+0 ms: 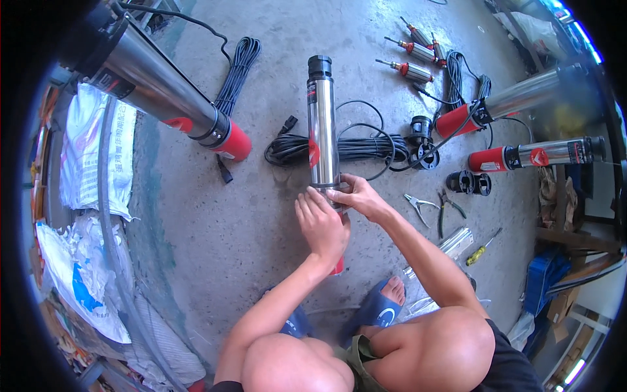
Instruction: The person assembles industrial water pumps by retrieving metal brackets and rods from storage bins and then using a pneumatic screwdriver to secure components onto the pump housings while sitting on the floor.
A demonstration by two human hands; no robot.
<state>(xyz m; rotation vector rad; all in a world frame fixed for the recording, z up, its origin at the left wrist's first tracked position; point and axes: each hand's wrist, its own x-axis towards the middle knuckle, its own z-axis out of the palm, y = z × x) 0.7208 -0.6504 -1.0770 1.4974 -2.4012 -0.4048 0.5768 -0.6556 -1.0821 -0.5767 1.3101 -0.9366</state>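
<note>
I log: long polished steel pump cylinder, black-capped (322, 124), mid concrete floor (215, 222) | left hand (321, 225) wrapped round red base | right hand (356, 196) pinching steel rim.

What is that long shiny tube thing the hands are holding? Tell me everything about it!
The long tube is a slim cylinder that looks like polished steel, with a black cap at the far end and a red part near the person, mostly hidden by the hands. It lies on the grey concrete floor, pointing away from the person, across a coil of black cable. The left hand and right hand grip its near end.
</note>
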